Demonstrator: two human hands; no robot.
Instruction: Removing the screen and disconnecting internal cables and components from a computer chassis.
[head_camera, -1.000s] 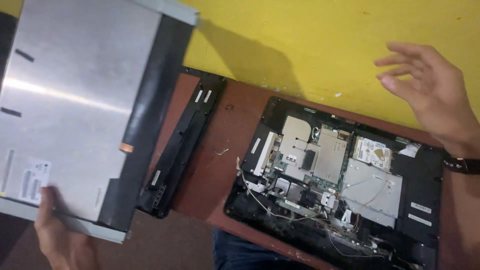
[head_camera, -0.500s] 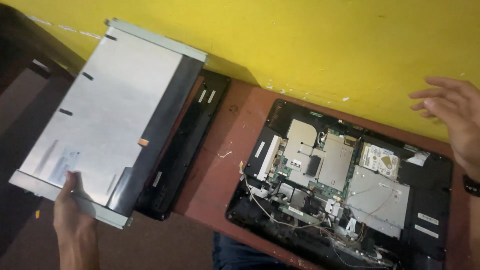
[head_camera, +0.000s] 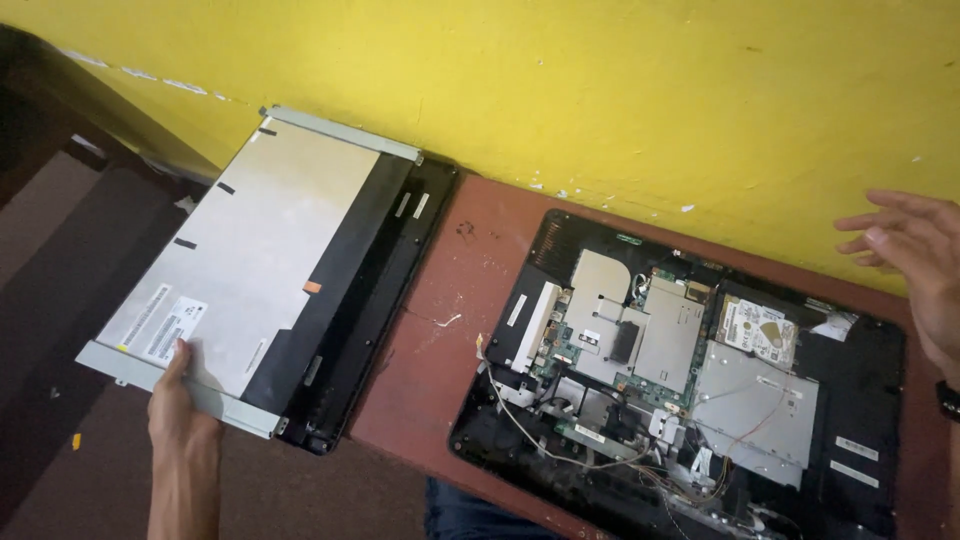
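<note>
Lowered since before, display panel (head_camera: 255, 265) – left hand (head_camera: 180, 405) gripping – nears brown table (head_camera: 440, 330).

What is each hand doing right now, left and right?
Left hand: closed on the near edge of the display panel, thumb on top.
Right hand: open, fingers spread, holding nothing, above the opened computer chassis.

wall (head_camera: 600, 90): yellow, scuffed | table (head_camera: 450, 300): reddish-brown | floor (head_camera: 60, 300): dark
</note>
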